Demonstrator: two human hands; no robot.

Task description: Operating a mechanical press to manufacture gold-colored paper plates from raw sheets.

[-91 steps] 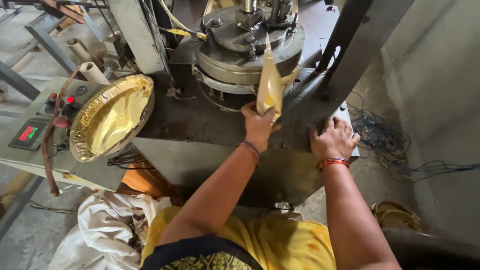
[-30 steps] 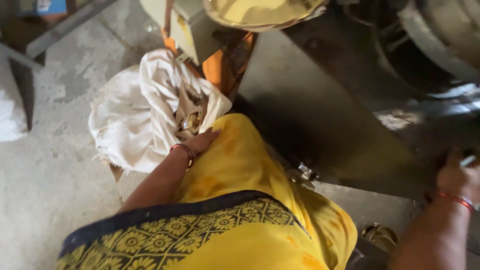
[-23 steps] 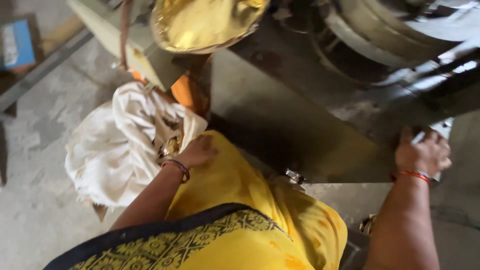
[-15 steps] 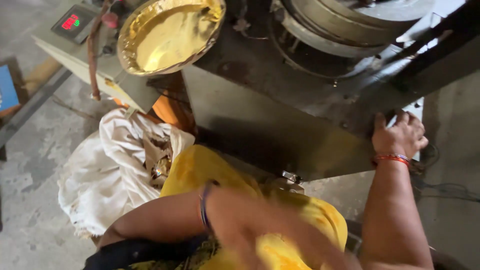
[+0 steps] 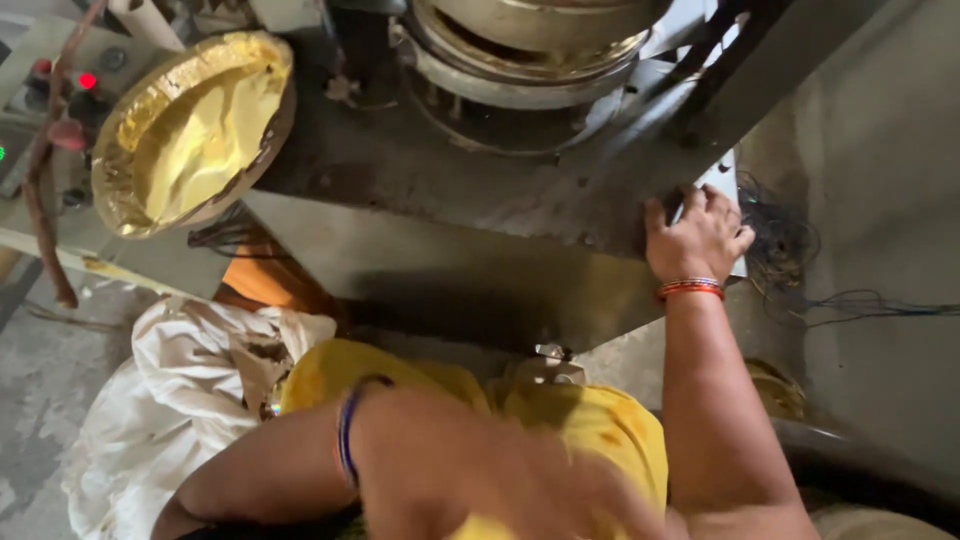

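Right hand (image 5: 697, 236) is gripping the press (image 5: 470, 215) edge; left hand (image 5: 480, 480) is blurring below it, can't tell its grip.

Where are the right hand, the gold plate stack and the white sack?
right hand (image 5: 697, 235): head view, on the back of the hand, gripping the machine table's edge.
gold plate stack (image 5: 190, 135): head view, on the hollow of the top plate.
white sack (image 5: 165, 400): head view, on its crumpled side.
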